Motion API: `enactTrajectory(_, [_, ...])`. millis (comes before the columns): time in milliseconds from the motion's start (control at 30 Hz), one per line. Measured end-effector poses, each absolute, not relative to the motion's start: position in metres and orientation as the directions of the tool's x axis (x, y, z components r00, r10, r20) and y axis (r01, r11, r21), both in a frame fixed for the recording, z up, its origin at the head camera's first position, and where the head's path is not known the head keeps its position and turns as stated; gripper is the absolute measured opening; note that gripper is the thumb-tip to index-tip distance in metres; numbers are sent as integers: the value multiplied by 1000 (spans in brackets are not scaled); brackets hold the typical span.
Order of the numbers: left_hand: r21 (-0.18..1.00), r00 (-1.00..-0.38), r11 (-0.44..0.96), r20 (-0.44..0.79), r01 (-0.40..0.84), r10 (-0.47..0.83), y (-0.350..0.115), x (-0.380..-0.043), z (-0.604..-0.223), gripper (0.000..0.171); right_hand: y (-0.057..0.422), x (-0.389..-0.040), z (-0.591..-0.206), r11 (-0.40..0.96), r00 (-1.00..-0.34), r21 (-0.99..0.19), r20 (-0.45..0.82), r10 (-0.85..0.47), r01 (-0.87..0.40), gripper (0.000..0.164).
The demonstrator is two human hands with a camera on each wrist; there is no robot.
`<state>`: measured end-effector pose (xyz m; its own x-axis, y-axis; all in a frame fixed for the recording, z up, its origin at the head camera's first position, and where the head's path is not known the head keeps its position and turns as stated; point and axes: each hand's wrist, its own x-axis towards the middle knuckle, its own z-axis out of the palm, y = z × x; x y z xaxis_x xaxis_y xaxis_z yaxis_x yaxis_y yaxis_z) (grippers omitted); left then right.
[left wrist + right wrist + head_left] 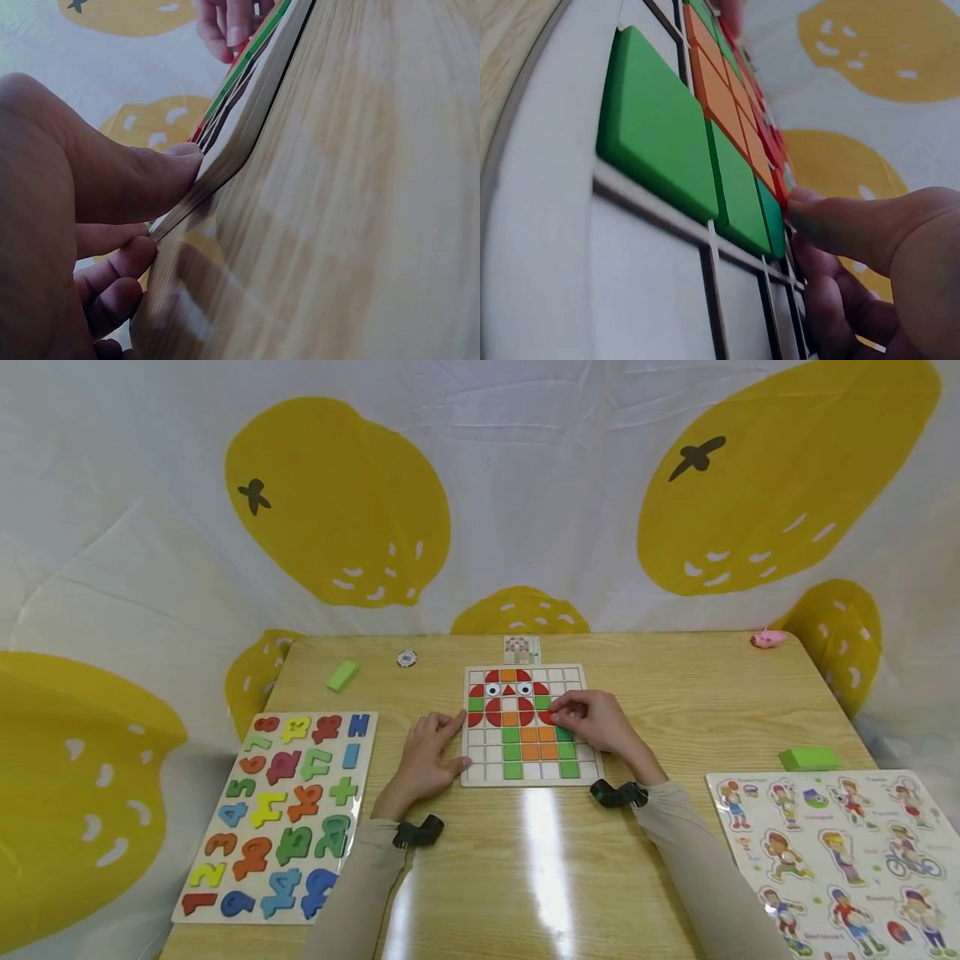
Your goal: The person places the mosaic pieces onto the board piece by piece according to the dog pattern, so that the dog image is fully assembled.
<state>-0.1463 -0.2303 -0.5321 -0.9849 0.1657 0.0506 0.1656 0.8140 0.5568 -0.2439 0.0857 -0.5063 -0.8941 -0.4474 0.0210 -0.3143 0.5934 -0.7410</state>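
A square wooden grid board (475, 767) lies on the table, with red, orange and green flat pieces in many of its cells and two eye pieces near the top. My left hand (429, 756) rests against the board's left edge. Its thumb (161, 176) presses the rim near a corner, and the other fingers are bent beside it. At the board's right side, my right hand (596, 720) pinches a small red piece (546, 717) with a curved edge, low over its cell. The fingertips partly cover this piece. Green tiles (660, 127) and orange tiles (724, 101) sit below it.
A pattern card (522, 650) lies behind the board. A number puzzle (281, 810) is at left, a sports-figure puzzle (840, 852) at right. Green blocks (342, 676), a poker chip (407, 658) and a pink pig toy (768, 638) lie around the table. A lemon-print cloth (525, 485) hangs behind.
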Motion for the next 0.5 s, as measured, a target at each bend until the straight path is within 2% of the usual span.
enactTrajectory(167, [562,-984,809,61,172,167,-232,-146,-531,79,78,-243,-505,620,-908,-717,42,-417,-318,10])
enactTrajectory(267, [561,-984,810,56,169,167,-231,-147,-532,79,84,-242,-505,592,-913,-745,57,-404,-308,15])
enactTrajectory(400, [552,-984,817,44,166,170,-230,-147,-532,79,112,-237,-501,563,-917,-769,75,-392,-304,24])
enactTrajectory(500, [554,-984,815,54,169,168,-231,-145,-530,78,138,-230,-496,613,-919,-728,60,-390,-307,28])
